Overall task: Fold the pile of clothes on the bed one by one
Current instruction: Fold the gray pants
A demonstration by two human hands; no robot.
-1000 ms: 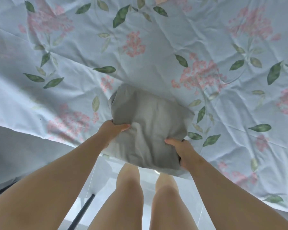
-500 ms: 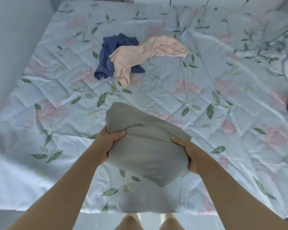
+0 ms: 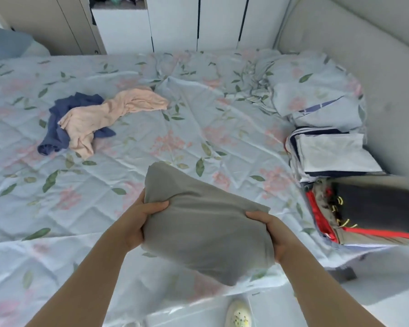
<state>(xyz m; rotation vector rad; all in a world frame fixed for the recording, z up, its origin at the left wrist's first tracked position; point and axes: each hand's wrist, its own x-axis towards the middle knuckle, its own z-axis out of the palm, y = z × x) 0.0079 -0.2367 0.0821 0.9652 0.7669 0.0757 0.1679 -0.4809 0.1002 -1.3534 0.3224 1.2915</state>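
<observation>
Over the near edge of the bed (image 3: 222, 128), my left hand (image 3: 137, 220) and right hand (image 3: 274, 234) each grip a side of the folded grey garment (image 3: 203, 227), thumbs on top. Folding seems finished; next I should carry it right onto the folded stack (image 3: 335, 152), keeping it flat.

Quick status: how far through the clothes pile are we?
Done: folded clothes sit stacked on the bed, right side. In hand: the left hand and right hand grip a folded grey garment, not yet put down. Left: a peach garment and a blue garment lie crumpled together.
</observation>
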